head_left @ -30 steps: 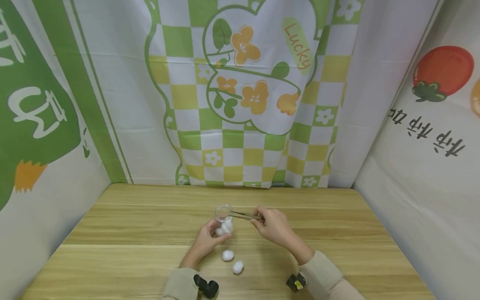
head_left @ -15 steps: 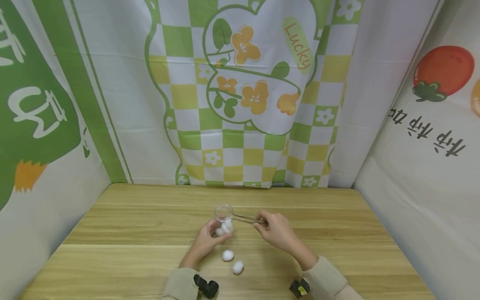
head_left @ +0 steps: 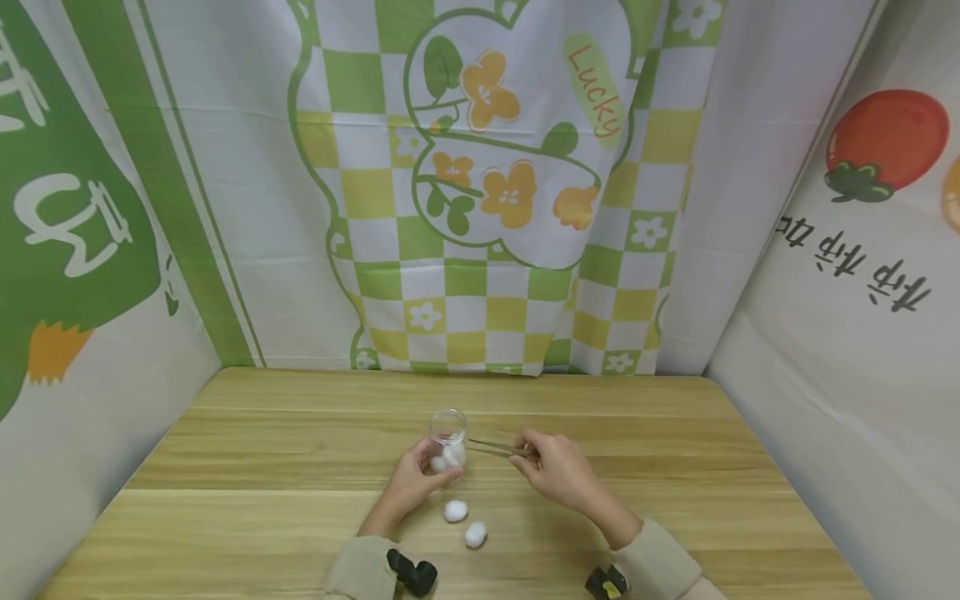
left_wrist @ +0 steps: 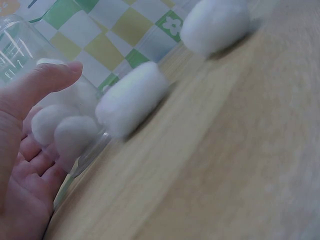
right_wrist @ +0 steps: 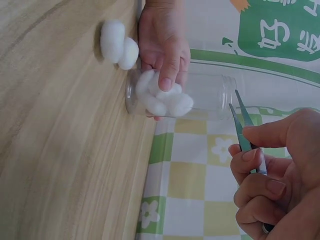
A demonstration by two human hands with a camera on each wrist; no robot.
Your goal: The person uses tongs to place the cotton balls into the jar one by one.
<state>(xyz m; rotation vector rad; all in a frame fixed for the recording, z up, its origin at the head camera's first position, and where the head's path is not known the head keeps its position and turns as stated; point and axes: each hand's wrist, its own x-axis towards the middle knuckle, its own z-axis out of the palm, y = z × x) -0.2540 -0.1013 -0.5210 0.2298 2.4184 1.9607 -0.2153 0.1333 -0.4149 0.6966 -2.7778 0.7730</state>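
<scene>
The right hand [head_left: 558,471] is drawing back from the jar [head_left: 447,437], pinching empty tweezers [head_left: 495,448] now outside the rim. The left hand [head_left: 411,483] is gripping the jar upright on the table [head_left: 262,467]; several balls are sitting inside, so I judge one just deposited, with two cotton balls [head_left: 465,522] still waiting just in front.

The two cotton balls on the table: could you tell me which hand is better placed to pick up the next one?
Probably the right hand: it pinches the tweezers, tips empty beside the jar mouth. The left hand grips that jar. The cotton balls lie just in front.
</scene>
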